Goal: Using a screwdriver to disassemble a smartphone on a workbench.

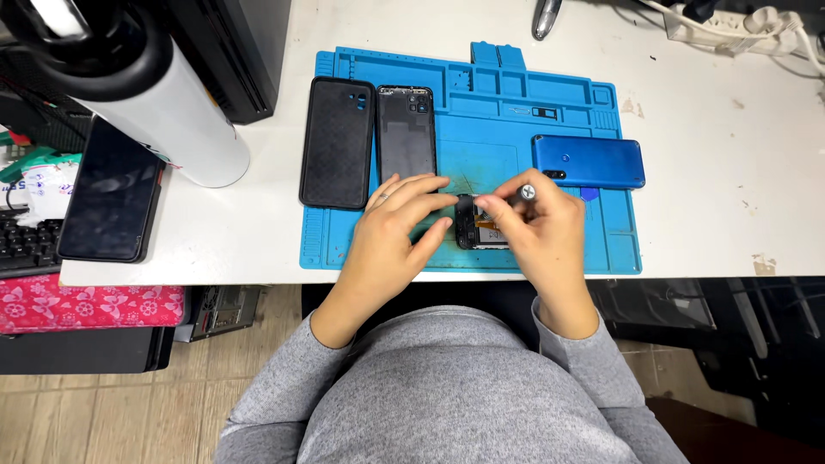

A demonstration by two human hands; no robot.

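An opened phone (478,225) with its dark inner frame and an orange part showing lies on the blue repair mat (507,103). My left hand (391,236) rests on the mat and presses the phone's left edge with its fingers. My right hand (537,228) grips a small screwdriver (525,192) with a grey round cap, its tip down on the phone's upper part. Most of the phone is hidden under my hands.
On the mat lie a black phone case (337,142), a dark back cover (406,133) and a blue phone (589,161). A white cylinder (176,112) and another dark phone (110,193) sit left. A power strip (739,26) is far right. A keyboard (26,245) is at the left edge.
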